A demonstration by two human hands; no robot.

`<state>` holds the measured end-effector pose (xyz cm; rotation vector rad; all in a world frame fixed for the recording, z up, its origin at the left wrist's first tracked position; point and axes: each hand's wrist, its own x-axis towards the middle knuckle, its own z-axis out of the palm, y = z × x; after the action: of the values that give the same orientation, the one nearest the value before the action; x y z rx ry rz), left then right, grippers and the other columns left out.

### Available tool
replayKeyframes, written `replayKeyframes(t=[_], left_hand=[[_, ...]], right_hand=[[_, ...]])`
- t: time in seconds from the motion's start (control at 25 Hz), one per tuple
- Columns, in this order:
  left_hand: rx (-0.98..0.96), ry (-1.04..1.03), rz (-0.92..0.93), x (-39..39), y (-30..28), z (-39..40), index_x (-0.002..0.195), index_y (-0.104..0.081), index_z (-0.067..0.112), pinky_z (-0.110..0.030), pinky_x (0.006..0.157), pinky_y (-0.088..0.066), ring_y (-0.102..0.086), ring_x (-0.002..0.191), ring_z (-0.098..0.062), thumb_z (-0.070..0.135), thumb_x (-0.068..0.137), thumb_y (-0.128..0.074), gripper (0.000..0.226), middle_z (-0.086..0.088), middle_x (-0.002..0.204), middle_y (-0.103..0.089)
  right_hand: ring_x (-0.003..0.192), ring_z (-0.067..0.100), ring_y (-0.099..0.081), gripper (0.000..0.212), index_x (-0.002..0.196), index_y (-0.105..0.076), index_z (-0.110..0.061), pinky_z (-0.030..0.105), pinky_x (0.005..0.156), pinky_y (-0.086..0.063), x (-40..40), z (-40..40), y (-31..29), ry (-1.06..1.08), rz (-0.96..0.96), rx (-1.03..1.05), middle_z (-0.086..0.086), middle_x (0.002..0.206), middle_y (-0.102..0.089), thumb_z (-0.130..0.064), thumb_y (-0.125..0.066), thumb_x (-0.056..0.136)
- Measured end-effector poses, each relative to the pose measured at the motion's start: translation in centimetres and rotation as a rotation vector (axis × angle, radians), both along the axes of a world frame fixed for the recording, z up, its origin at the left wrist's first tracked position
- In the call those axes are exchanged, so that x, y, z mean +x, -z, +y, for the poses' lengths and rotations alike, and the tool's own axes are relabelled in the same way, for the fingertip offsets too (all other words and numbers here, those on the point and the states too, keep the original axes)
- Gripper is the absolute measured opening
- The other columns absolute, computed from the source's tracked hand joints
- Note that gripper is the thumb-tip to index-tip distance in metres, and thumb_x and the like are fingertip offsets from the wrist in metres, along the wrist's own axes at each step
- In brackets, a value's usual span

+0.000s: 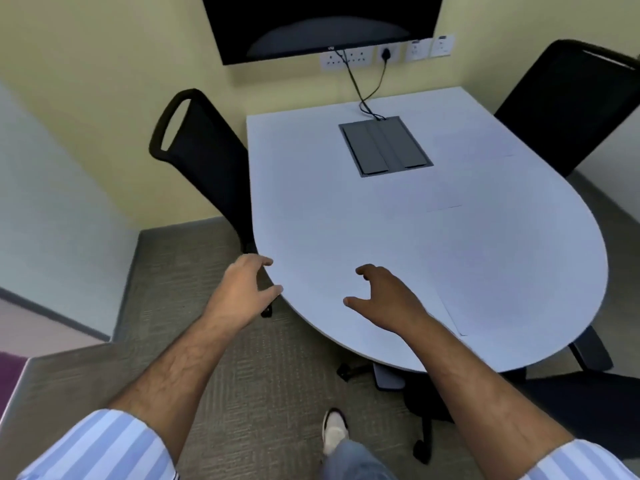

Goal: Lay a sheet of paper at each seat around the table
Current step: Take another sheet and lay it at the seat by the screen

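Here, two bare hands at the table's near curved end. Left hand (pixel 247 287): fingers loosely spread, holding nothing, at the table (pixel 311 202) rim, thumb about on the edge. Right hand (pixel 384 294): fingers apart and curled, empty, hovering over the tabletop, whether it touches cannot be told.

Sheets, white on pale grey, faint:
- Near sheet (pixel 512 292): to the right of the right hand, just beside the forearm, long axis running from the near edge away across the table. Right hand nearer.
- Middle sheet (pixel 440 195): beyond, only a corner line visible.
- Far sheet (pixel 485 143): by the right chair (pixel 568 109).

Left chair (pixel 204 157): no sheet visible before it; likely the seat still to serve. No loose stack in sight.

Other: cable box (pixel 384 147) mid-table, cords (pixel 367 88) to the wall sockets, screen (pixel 322 26) above. Nothing blocks the reach.
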<state>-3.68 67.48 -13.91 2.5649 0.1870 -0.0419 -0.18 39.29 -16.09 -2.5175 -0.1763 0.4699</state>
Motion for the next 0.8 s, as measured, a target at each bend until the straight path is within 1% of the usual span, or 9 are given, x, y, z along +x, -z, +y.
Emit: replayKeyframes(t=[0.08,0.24,0.44,0.48,0.52,0.6,0.64,0.72,0.8], left_hand=[[-0.052,0.024,-0.045,3.6,0.2,-0.3,0.14,-0.06,0.023,-0.027,0.104,-0.04,-0.054,0.131,-0.013,0.034,0.091,-0.077,0.053,0.007,0.146,-0.054],[-0.097,0.103,-0.065,10.4,0.8,-0.7,0.138,-0.06,0.026,-0.026,0.107,-0.038,-0.05,0.136,-0.009,0.033,0.091,-0.077,0.05,0.011,0.146,-0.054],[-0.166,0.086,0.038,18.4,1.5,-0.2,0.139,-0.06,0.025,-0.025,0.102,-0.04,-0.05,0.134,-0.008,0.035,0.092,-0.078,0.051,0.011,0.145,-0.053],[-0.229,0.039,0.055,20.2,1.9,-0.6,0.138,-0.061,0.025,-0.026,0.1,-0.042,-0.05,0.132,-0.008,0.035,0.092,-0.078,0.05,0.01,0.143,-0.053],[-0.334,-0.042,0.085,21.8,2.2,-1.1,0.136,-0.062,0.024,-0.027,0.097,-0.043,-0.051,0.13,-0.009,0.034,0.092,-0.079,0.048,0.007,0.142,-0.054],[-0.562,-0.172,0.167,24.6,2.9,-2.5,0.132,-0.064,0.022,-0.03,0.093,-0.044,-0.056,0.126,-0.016,0.032,0.091,-0.08,0.045,0.001,0.138,-0.058],[-0.619,-0.194,0.201,25.8,3.5,-3.3,0.131,-0.064,0.021,-0.031,0.092,-0.044,-0.058,0.122,-0.018,0.03,0.091,-0.079,0.044,0.0,0.137,-0.059],[-0.648,-0.186,0.268,28.8,4.7,-4.9,0.132,-0.064,0.021,-0.032,0.094,-0.044,-0.058,0.119,-0.019,0.029,0.092,-0.079,0.044,0.002,0.138,-0.057],[-0.64,-0.147,0.312,31.9,6.2,-6.2,0.132,-0.064,0.021,-0.033,0.097,-0.046,-0.059,0.121,-0.021,0.029,0.091,-0.079,0.044,0.002,0.138,-0.057]], right_hand=[[0.135,0.02,-0.052,0.075,0.151,-0.042,-0.031,0.041,0.105,-0.049,2.3,0.8,0.7,0.062,0.0,0.015,-0.005,0.153,-0.047,-0.056,-0.072,0.087],[0.138,0.021,-0.05,0.076,0.151,-0.043,-0.03,0.042,0.106,-0.048,8.3,1.7,2.3,0.146,0.005,0.04,-0.004,0.154,-0.047,-0.055,-0.073,0.087],[0.136,0.024,-0.053,0.075,0.15,-0.046,-0.026,0.041,0.108,-0.047,15.7,1.4,3.3,0.261,0.037,0.079,0.002,0.151,-0.051,-0.051,-0.076,0.086],[0.135,0.025,-0.054,0.074,0.149,-0.047,-0.026,0.041,0.108,-0.048,17.1,1.0,3.5,0.292,0.036,0.082,0.003,0.15,-0.052,-0.051,-0.076,0.086],[0.133,0.025,-0.055,0.073,0.148,-0.049,-0.025,0.041,0.107,-0.048,18.2,0.7,3.6,0.321,0.034,0.08,0.004,0.149,-0.053,-0.049,-0.076,0.086],[0.133,0.026,-0.055,0.07,0.146,-0.051,-0.023,0.041,0.106,-0.048,19.9,0.3,3.9,0.393,0.044,0.096,0.006,0.148,-0.053,-0.047,-0.077,0.086],[0.135,0.027,-0.053,0.069,0.146,-0.051,-0.023,0.041,0.106,-0.048,20.5,0.1,4.1,0.426,0.042,0.096,0.006,0.149,-0.052,-0.045,-0.077,0.086],[0.141,0.029,-0.046,0.067,0.146,-0.051,-0.023,0.042,0.107,-0.046,22.2,-0.4,4.6,0.49,0.03,0.086,0.006,0.151,-0.048,-0.041,-0.076,0.087],[0.143,0.03,-0.041,0.065,0.147,-0.051,-0.022,0.042,0.106,-0.044,23.7,-0.9,5.1,0.542,0.02,0.072,0.005,0.151,-0.046,-0.039,-0.075,0.088]])
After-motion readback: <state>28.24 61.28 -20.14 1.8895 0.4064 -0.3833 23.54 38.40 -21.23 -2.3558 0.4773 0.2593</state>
